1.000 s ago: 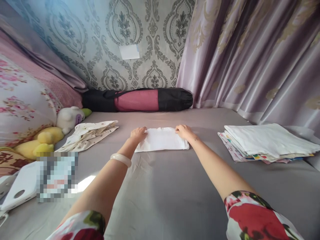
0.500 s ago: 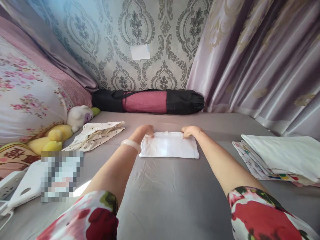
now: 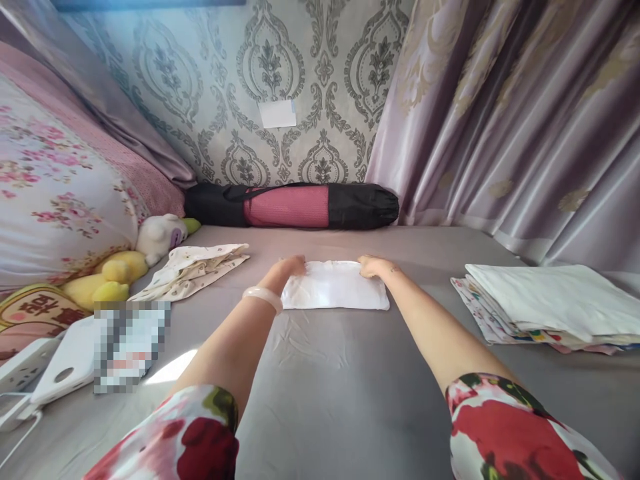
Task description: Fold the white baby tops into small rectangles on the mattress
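Observation:
A white cloth (image 3: 335, 287), folded into a flat rectangle, lies in front of me on the grey bed sheet (image 3: 330, 400). My left hand (image 3: 293, 265), with a pale bangle on its wrist, is closed on the cloth's far left corner. At the far right corner, my right hand (image 3: 372, 266) has its fingers curled onto the edge. The fingertips of both hands are partly hidden. Small wrinkles mark the sheet just on the near side of the cloth.
To the right lies a stack of folded cloths (image 3: 550, 300), white on top. A crumpled patterned cloth (image 3: 195, 270), plush toys (image 3: 160, 237), a white device (image 3: 75, 357) and a power strip (image 3: 27, 363) are at left. A black and pink rolled bag (image 3: 287, 205) lies along the wall.
The view has shifted slightly, so most things sit a little differently in the picture. Both hands stay at the far corners of the white cloth, which keeps its folded shape.

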Demonstrator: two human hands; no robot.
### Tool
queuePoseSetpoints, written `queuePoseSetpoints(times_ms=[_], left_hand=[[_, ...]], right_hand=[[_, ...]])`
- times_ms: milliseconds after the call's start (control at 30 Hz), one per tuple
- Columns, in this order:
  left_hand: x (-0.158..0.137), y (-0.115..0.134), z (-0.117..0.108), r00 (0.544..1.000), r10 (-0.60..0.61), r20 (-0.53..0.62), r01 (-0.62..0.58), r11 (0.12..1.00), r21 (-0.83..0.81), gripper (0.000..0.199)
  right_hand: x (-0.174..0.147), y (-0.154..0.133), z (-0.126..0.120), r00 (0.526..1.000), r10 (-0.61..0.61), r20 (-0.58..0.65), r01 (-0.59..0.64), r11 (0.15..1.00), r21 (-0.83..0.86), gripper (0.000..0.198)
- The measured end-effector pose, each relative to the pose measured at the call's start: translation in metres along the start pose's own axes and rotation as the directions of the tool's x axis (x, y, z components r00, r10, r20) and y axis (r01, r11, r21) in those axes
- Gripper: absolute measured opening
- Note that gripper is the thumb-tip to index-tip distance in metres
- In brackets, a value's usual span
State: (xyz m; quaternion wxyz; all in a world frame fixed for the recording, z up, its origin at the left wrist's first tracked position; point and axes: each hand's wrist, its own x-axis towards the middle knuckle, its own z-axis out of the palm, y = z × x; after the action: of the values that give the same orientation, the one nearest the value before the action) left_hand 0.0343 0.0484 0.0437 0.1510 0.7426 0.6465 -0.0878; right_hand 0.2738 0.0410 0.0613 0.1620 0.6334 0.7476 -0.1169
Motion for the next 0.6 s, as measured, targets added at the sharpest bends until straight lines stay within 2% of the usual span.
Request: queuePoseSetpoints(times_ms=[133, 267, 433, 600], left_hand=[[-0.02, 0.004, 0.011, 0.991, -0.035, -0.126, 0.037, 0.999, 0.015, 0.046], [-0.039, 0.002, 0.009, 0.979, -0.013, -0.202, 0.014, 1.0, 0.005, 0.041], [-0.057, -0.002, -0.014, 0.968, -0.003, -0.249, 0.001, 1.0, -0.009, 0.034], [-0.076, -0.007, -0.045, 0.971, 0.033, -0.237, -0.041, 0.999, -0.029, 0.025]], right_hand=[[-0.017, -0.003, 0.019, 0.974, -0.031, -0.222, 0.031, 1.0, -0.005, 0.038], [-0.03, 0.002, 0.026, 0.94, -0.073, -0.333, 0.078, 0.997, 0.001, 0.03], [-0.045, 0.011, 0.009, 0.907, -0.128, -0.402, 0.148, 0.989, 0.018, 0.031], [-0.065, 0.019, -0.015, 0.889, -0.16, -0.428, 0.201, 0.978, 0.051, 0.025]])
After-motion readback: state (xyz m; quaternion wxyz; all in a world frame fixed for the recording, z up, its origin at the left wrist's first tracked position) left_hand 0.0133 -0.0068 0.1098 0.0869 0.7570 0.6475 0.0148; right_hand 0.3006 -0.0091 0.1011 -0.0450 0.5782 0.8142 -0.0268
